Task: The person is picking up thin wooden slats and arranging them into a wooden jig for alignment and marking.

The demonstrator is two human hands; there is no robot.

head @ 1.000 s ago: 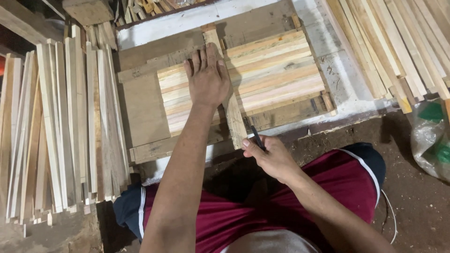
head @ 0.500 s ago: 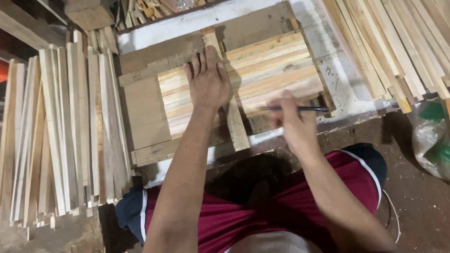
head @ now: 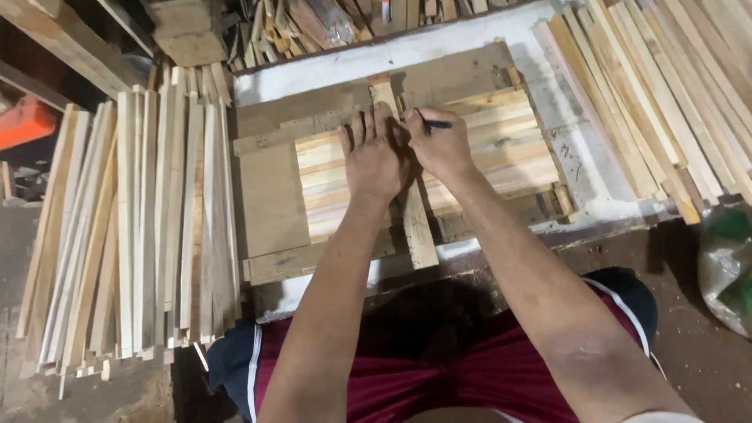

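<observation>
My left hand [head: 374, 155] lies flat, fingers spread, on a narrow wooden strip [head: 414, 223] that runs across a row of pale slats [head: 501, 145] inside a wooden frame [head: 274, 200]. My right hand [head: 440, 145] grips a dark pen [head: 433, 124] right beside my left hand. The pen's tip touches the wood near the strip's far end. Both forearms reach forward over my dark red shorts.
A thick pile of long pale slats [head: 133, 227] lies to the left of the frame, and another pile [head: 666, 94] lies to the right. The frame rests on a white board [head: 583, 168]. A plastic bag [head: 724, 266] sits at the right edge. Wood offcuts [head: 305, 23] are stacked beyond.
My right hand has moved from near my lap up and forward with the pen, over the slats, to beside my left hand. The left hand has stayed pressed on the strip.
</observation>
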